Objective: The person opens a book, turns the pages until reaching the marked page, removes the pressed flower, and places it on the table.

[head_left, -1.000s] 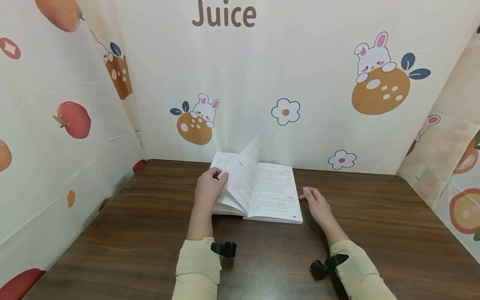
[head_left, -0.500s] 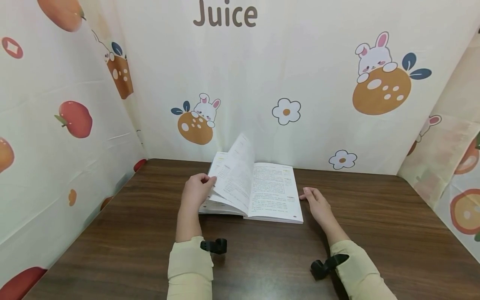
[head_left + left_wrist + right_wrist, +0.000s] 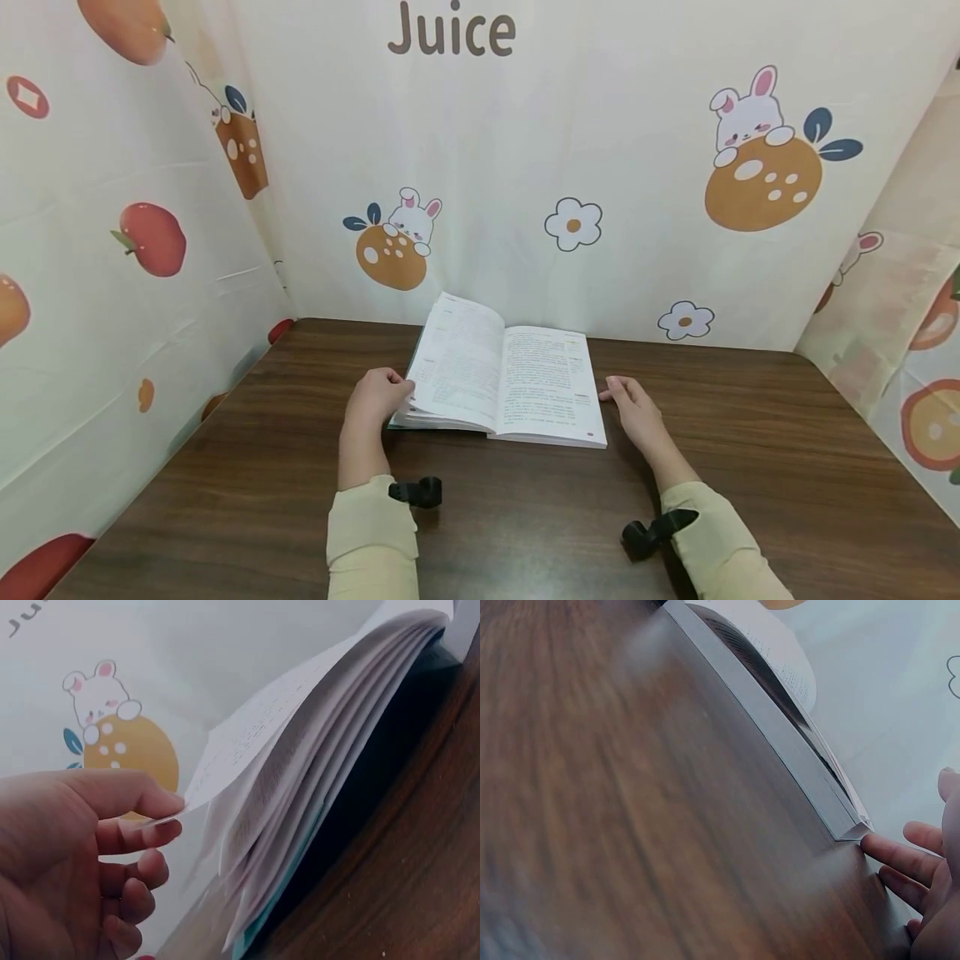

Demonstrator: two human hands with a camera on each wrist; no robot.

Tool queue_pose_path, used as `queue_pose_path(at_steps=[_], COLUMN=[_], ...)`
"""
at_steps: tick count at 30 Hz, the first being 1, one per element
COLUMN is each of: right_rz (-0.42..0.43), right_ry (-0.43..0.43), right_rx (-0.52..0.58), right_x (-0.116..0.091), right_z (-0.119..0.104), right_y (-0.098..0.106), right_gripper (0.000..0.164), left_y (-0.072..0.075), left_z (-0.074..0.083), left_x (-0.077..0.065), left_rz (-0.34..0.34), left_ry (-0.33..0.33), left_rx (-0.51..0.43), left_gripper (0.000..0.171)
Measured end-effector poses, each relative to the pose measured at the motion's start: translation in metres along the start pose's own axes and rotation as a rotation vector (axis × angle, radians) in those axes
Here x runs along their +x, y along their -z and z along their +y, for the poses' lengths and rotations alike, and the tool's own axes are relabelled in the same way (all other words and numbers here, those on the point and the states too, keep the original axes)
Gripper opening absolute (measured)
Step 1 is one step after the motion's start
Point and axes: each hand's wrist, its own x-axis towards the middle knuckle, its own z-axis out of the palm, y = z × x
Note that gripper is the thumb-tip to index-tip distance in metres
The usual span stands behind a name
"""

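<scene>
— Pale printed cloth [image 3: 637, 108] hangs behind the brown tabletop [image 3: 225, 450], with rabbits, fruit, flowers and the word "Juice" on it.

— Where does the book [image 3: 510, 379] sit?

— By the back edge of the tabletop, a little left of midway between the two back corners. It lies spread, print showing on both sides.

— What has changed over the last second?

— Mostly the loose page [image 3: 461, 358]. A second ago it stood up over the middle of the book; now it has swung down over the left half, its far end slightly raised. The left hand [image 3: 372, 396] has gone with it, further left and closer to the tabletop's front edge.

— Does that hand have hold of it?

— Yes, thumb and forefinger pinch the page's edge; the other fingers curl loosely below. From the left wrist, a teal cover [image 3: 264, 921] shows under the stacked pages.

— And the right hand [image 3: 633, 408]?

— Same place as before, on the side toward the tabletop's right edge. Its fingers are extended and it grips nothing. One fingertip is right at the book's corner; I can't tell whether they touch.
</scene>
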Motion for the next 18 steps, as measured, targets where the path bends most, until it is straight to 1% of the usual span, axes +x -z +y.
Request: queue_pose_path(at_steps=[2,7,13,18], right_rz=[0.002,0.004,0.002,0.005], right_ry=[0.011,0.023,0.023,0.024], right_rx=[-0.001,-0.005,-0.002,-0.002], right_x=[0.0,0.001,0.001,0.001], right_z=[0.001,0.002,0.003,0.003], right_y=[0.0,-0.001,-0.001,-0.001], right_gripper=[0.072,0.071,0.071,0.07], left_y=[-0.001,-0.003,-0.005,-0.006], left_z=[-0.003,-0.009,-0.014,-0.017], left_x=[0.0,0.001,0.003,0.005], left_rz=[-0.016,-0.05,-0.073,-0.083], left_ry=[0.007,0.025,0.034,0.032], left_rx=[0.018,0.025,0.021,0.023], left_gripper=[0.025,0.027,0.028,0.026])
